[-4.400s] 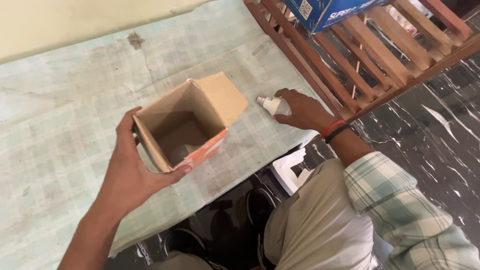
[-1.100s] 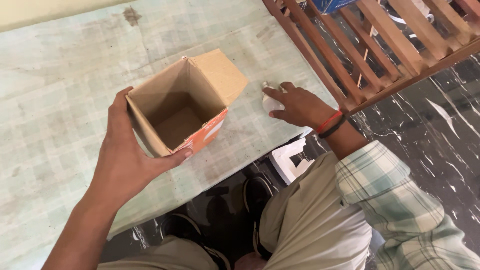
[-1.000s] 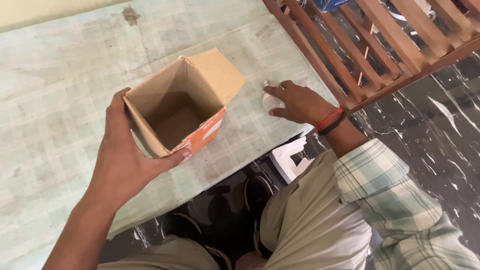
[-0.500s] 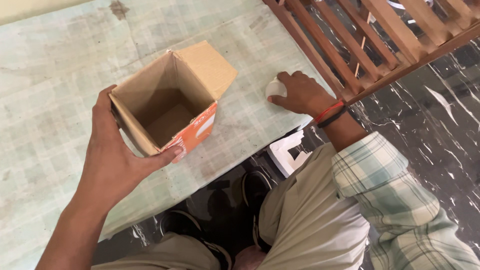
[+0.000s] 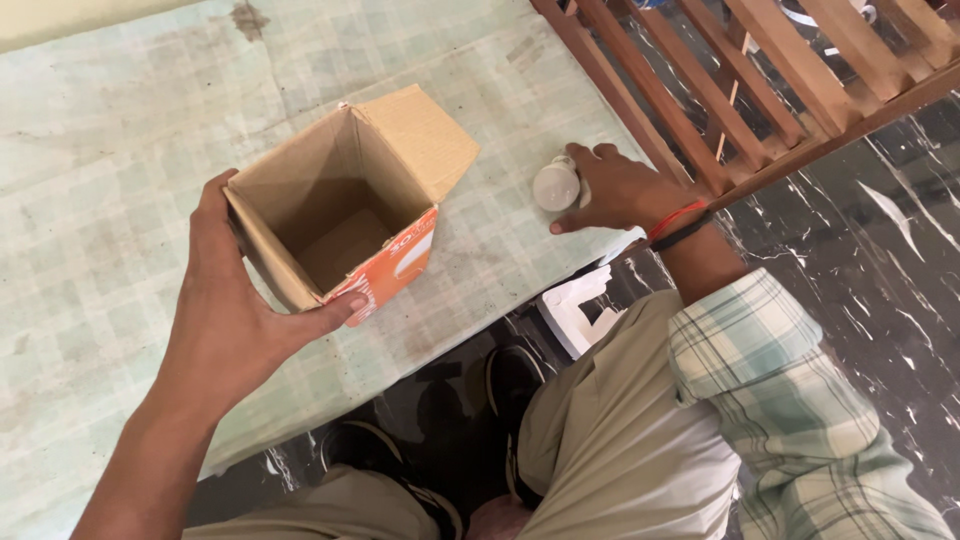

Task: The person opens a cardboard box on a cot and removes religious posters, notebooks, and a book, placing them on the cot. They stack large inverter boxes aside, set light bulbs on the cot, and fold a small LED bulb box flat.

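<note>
Left hand (image 5: 240,320) grips the open brown box (image 5: 345,205), orange-and-white panel facing front, upright on the pale green table (image 5: 120,130). Right hand (image 5: 620,190) closes around a white bulb (image 5: 556,185) at the table's edge.

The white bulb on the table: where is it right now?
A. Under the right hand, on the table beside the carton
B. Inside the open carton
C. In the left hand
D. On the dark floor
A: the white bulb lies on the table under the right hand, apart from the open carton, which the left hand holds.
</note>
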